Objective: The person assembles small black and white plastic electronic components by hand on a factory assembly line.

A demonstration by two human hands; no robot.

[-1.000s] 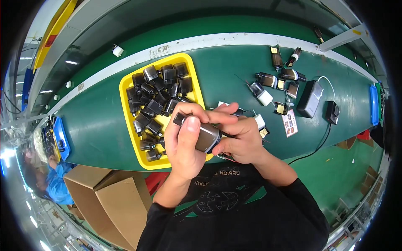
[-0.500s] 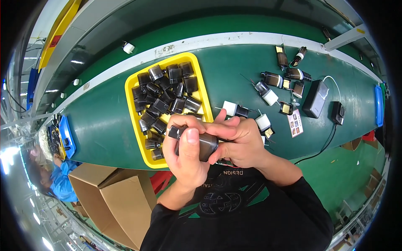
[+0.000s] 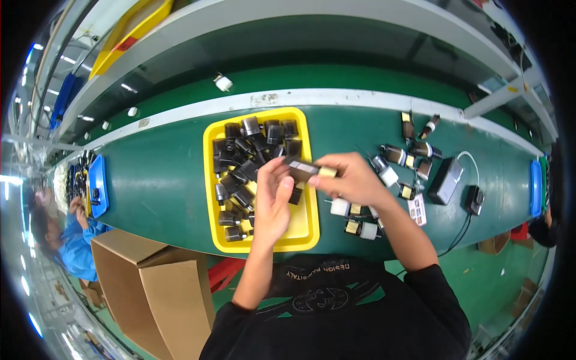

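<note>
both hands meet over the yellow tray (image 3: 306,235) on the green surface (image 3: 156,180). the left hand (image 3: 273,201) and right hand (image 3: 351,179) pinch one small dark part (image 3: 302,170) between them, the fingers (image 3: 271,170) of the left pressed to its near end, the right thumb and fingers closed on the other end, where a brass-coloured tip (image 3: 327,172) shows. the part hangs just above the tray's right half. the tray holds a heap of like black parts (image 3: 246,156), mostly in its far and left areas. right of the tray lie scattered small parts (image 3: 396,157), some with white ends (image 3: 339,207), a grey box (image 3: 445,180) with a cable, and a black plug (image 3: 474,199). a cardboard box (image 3: 150,288) stands at lower left.
</note>
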